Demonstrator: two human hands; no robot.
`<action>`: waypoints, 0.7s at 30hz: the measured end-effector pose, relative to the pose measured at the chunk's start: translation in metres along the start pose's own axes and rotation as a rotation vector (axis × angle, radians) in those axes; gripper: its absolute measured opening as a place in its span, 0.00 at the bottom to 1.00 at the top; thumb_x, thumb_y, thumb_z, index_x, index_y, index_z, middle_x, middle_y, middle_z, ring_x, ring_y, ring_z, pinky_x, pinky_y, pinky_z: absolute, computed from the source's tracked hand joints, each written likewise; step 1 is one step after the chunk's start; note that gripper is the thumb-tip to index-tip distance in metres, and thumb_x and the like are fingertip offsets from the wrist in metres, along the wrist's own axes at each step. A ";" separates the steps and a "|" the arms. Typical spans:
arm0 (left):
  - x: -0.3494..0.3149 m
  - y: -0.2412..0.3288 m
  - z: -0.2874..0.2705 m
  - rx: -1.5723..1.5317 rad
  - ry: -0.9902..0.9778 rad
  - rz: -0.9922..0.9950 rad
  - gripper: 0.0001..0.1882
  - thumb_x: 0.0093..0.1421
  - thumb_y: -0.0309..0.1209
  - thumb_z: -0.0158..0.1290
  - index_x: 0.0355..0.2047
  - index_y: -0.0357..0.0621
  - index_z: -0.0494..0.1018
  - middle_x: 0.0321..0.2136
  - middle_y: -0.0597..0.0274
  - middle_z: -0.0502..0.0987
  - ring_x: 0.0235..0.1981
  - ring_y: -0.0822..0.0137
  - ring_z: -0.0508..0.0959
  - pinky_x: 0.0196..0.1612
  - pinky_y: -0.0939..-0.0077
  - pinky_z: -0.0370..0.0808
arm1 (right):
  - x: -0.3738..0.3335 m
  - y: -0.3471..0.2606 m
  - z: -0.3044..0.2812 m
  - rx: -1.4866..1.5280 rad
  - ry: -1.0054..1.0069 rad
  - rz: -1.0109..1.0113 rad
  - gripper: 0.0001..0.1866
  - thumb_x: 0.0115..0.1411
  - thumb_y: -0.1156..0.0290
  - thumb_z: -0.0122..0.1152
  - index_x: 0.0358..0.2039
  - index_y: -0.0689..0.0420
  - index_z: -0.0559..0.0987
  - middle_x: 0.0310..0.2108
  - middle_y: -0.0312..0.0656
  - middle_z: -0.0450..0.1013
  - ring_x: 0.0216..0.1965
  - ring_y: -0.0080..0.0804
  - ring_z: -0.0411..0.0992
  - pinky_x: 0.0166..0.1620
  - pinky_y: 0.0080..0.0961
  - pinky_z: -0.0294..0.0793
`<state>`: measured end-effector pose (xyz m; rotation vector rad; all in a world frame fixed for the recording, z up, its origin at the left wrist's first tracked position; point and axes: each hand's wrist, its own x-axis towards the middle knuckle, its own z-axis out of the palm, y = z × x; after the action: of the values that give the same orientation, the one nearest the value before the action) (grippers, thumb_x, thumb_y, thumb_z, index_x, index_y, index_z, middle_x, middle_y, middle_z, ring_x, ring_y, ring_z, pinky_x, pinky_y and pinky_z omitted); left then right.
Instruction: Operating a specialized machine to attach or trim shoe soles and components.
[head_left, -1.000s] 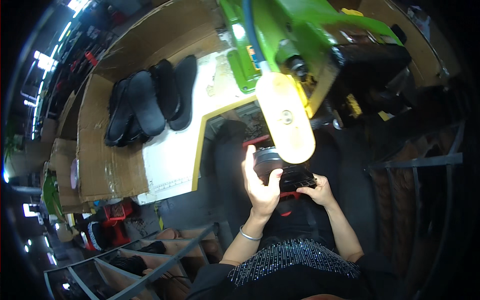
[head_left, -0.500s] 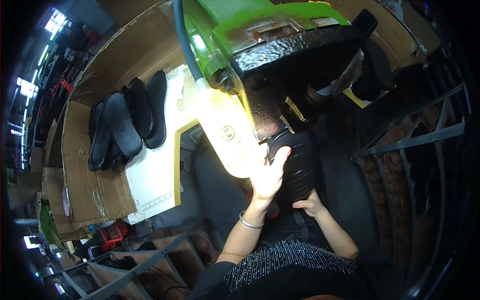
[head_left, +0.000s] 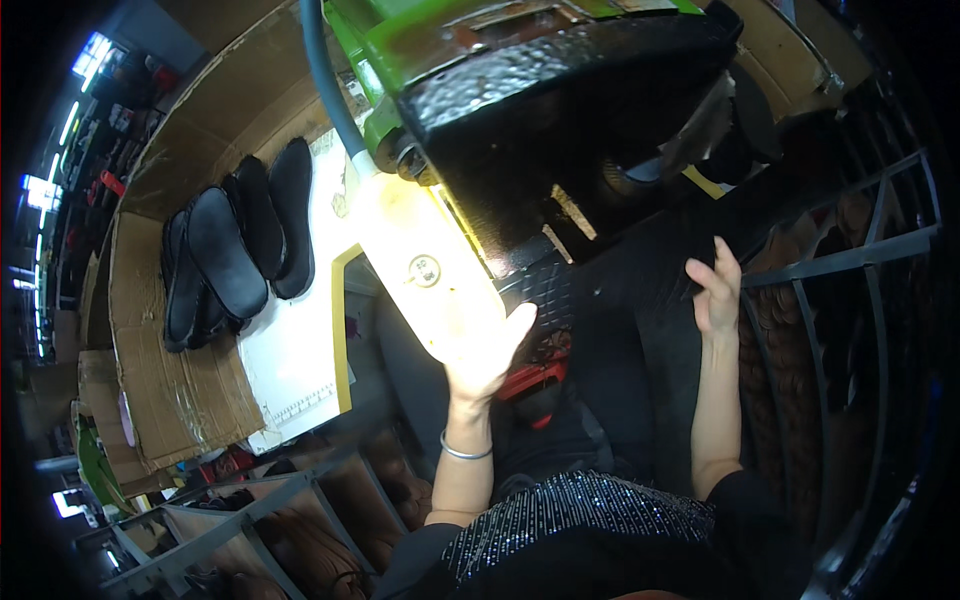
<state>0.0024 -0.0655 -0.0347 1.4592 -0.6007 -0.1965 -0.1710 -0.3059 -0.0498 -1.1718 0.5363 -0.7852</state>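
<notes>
My left hand (head_left: 484, 352) is beside the glowing lamp (head_left: 424, 268). Its thumb stretches out, and glare washes out the other fingers. Just past that thumb is a black piece with a quilted texture (head_left: 545, 292), partly under the machine head (head_left: 520, 170). My right hand (head_left: 717, 290) is raised further right, its fingers bent at the end of a dark, ridged, sole-shaped piece (head_left: 672, 284). Shadow blurs that piece's outline and hides much of the contact. The machine is green and black and overhangs both hands.
At the left, several black shoe soles (head_left: 228, 255) lie in a cut-open cardboard box (head_left: 150, 330), beside a white board with a yellow edge (head_left: 343, 350). Metal racks (head_left: 860, 260) stand on the right, and another (head_left: 270, 490) at lower left. Something red (head_left: 535, 382) is below the machine.
My right hand has moved up and right from the near end of the black piece, which now seems turned sideways. My left hand has shifted left and slightly down, and the view has shifted.
</notes>
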 end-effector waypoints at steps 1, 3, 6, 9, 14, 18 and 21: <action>0.001 0.005 -0.009 -0.080 -0.019 -0.057 0.19 0.46 0.17 0.62 0.40 0.35 0.71 0.34 0.61 0.76 0.35 0.73 0.74 0.43 0.79 0.72 | 0.008 -0.002 0.007 -0.013 -0.036 -0.007 0.18 0.49 0.81 0.59 0.43 0.64 0.72 0.38 0.39 0.73 0.38 0.22 0.72 0.45 0.18 0.71; -0.003 -0.007 -0.031 -0.259 -0.024 -0.090 0.22 0.46 0.16 0.62 0.43 0.35 0.70 0.36 0.60 0.76 0.37 0.70 0.76 0.47 0.76 0.71 | 0.020 0.001 0.019 0.030 -0.070 0.034 0.20 0.47 0.84 0.60 0.43 0.63 0.71 0.36 0.39 0.74 0.35 0.22 0.73 0.43 0.18 0.73; -0.003 0.003 -0.048 -0.300 0.089 -0.070 0.19 0.45 0.20 0.61 0.39 0.30 0.72 0.36 0.54 0.78 0.38 0.67 0.77 0.45 0.73 0.73 | 0.022 0.007 0.043 0.055 -0.129 0.032 0.22 0.45 0.85 0.61 0.44 0.63 0.71 0.35 0.40 0.74 0.35 0.23 0.74 0.41 0.19 0.75; -0.011 0.004 -0.072 -0.307 0.129 -0.140 0.17 0.47 0.17 0.59 0.39 0.31 0.70 0.34 0.56 0.77 0.35 0.70 0.76 0.43 0.78 0.72 | 0.017 0.013 0.068 0.066 -0.185 0.070 0.23 0.43 0.85 0.64 0.43 0.64 0.71 0.35 0.42 0.75 0.34 0.25 0.74 0.40 0.20 0.75; -0.054 -0.045 -0.121 -0.588 0.136 -0.311 0.16 0.47 0.16 0.58 0.38 0.34 0.71 0.32 0.62 0.75 0.33 0.74 0.74 0.40 0.82 0.70 | 0.009 0.015 0.113 -0.029 -0.341 -0.028 0.19 0.41 0.84 0.70 0.35 0.63 0.74 0.31 0.41 0.76 0.32 0.23 0.74 0.37 0.18 0.75; -0.069 -0.063 -0.130 -0.223 -0.285 -0.553 0.21 0.44 0.22 0.66 0.39 0.32 0.74 0.41 0.56 0.76 0.43 0.69 0.75 0.48 0.76 0.70 | 0.012 0.012 0.136 -0.166 -0.451 -0.183 0.19 0.39 0.81 0.74 0.31 0.63 0.73 0.28 0.40 0.76 0.30 0.22 0.75 0.35 0.17 0.75; -0.040 -0.047 -0.091 0.013 -0.524 -0.440 0.23 0.45 0.23 0.66 0.42 0.33 0.73 0.41 0.59 0.77 0.41 0.71 0.76 0.49 0.75 0.71 | 0.011 0.022 0.143 -0.156 -0.474 -0.213 0.23 0.38 0.78 0.76 0.34 0.62 0.72 0.32 0.41 0.76 0.33 0.22 0.74 0.38 0.18 0.74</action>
<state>0.0241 0.0266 -0.0901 1.5439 -0.6886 -0.9415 -0.0537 -0.2243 -0.0249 -1.5212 0.0799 -0.6212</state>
